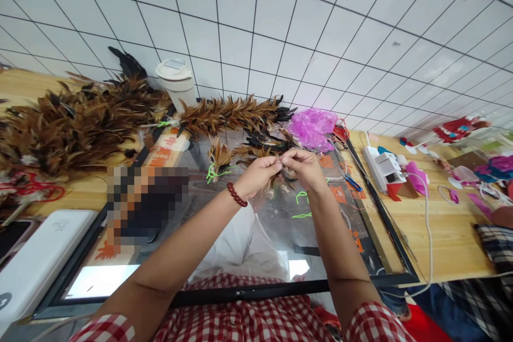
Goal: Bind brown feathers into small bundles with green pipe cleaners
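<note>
Over the framed glass panel (224, 208), my left hand (258, 175) and my right hand (305, 170) meet fingertip to fingertip. Both are closed in a pinch; whatever lies between the fingers is too small to make out. Just behind and beneath them is a loose pile of brown and black feathers (252, 150), partly hidden by my hands. To the left a small feather bunch (220, 156) has a bright green tie (212, 173) at its base. More green string (302, 216) lies on the glass near my right wrist.
A long feather garland (230, 116) runs along the tiled wall, beside a white lidded container (176, 83). A big feather heap (68, 123) fills the left. Around the right are a purple plastic bag (312, 127), blue pen (353, 183) and power strip (379, 168). A white power bank (50, 259) lies left.
</note>
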Action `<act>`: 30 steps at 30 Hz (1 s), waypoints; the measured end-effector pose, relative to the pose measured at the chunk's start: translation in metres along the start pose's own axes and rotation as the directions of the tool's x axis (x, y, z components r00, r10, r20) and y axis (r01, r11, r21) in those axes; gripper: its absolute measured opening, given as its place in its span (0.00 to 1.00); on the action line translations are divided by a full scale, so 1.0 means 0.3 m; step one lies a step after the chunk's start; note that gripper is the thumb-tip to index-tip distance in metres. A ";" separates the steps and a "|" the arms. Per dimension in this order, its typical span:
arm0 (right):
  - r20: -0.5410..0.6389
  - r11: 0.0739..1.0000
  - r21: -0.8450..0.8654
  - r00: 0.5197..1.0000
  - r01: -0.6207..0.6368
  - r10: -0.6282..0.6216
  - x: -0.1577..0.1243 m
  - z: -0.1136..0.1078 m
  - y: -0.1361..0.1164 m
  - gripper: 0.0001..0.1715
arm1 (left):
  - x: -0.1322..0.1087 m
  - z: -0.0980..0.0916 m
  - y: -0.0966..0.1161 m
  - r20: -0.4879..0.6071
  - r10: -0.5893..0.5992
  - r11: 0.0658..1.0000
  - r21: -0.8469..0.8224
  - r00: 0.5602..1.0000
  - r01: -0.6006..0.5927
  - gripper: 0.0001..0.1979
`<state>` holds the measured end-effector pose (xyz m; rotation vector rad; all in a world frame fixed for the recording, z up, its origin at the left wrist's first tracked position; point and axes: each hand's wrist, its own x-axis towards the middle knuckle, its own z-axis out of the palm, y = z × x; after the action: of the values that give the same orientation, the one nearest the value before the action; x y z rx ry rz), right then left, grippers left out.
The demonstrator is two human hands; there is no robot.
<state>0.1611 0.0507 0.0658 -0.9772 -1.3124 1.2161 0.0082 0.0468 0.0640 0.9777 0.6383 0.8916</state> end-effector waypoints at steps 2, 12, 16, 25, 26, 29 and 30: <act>-0.031 0.999 -0.040 0.999 0.009 -0.011 0.002 -0.001 -0.004 0.12 | 0.002 -0.001 -0.002 0.006 0.044 0.998 0.033 0.999 -0.044 0.12; -0.105 0.987 -0.162 0.994 0.012 -0.029 -0.005 0.024 -0.024 0.12 | 0.000 0.006 -0.022 -0.111 0.285 0.795 0.582 0.952 -0.170 0.13; 0.077 0.892 -0.451 0.995 -0.025 0.067 -0.020 -0.057 -0.070 0.13 | 0.015 -0.002 -0.030 -0.150 0.244 0.887 0.435 0.958 -0.158 0.11; -0.113 -0.112 -0.992 0.770 -0.055 0.628 -0.011 -0.130 -0.059 0.13 | 0.021 -0.011 0.007 -0.215 0.028 0.971 -0.225 0.976 -0.078 0.10; -0.116 -0.131 -0.991 0.745 -0.038 0.657 -0.006 -0.118 -0.044 0.14 | 0.021 -0.014 0.011 -0.203 0.003 0.960 -0.274 0.979 -0.060 0.10; -0.074 -0.116 -0.993 0.702 0.012 0.709 0.007 -0.117 -0.016 0.13 | 0.023 -0.026 0.020 -0.174 -0.050 0.926 -0.377 0.983 -0.020 0.12; -0.042 -0.073 -0.997 0.708 0.014 0.705 0.008 -0.135 -0.016 0.12 | 0.024 -0.029 0.023 -0.168 -0.067 0.917 -0.400 0.983 -0.006 0.12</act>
<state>0.2013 0.0576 0.0681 -2.3348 -2.6567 0.7395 0.0025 0.0588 0.0658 0.5216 0.5899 1.0408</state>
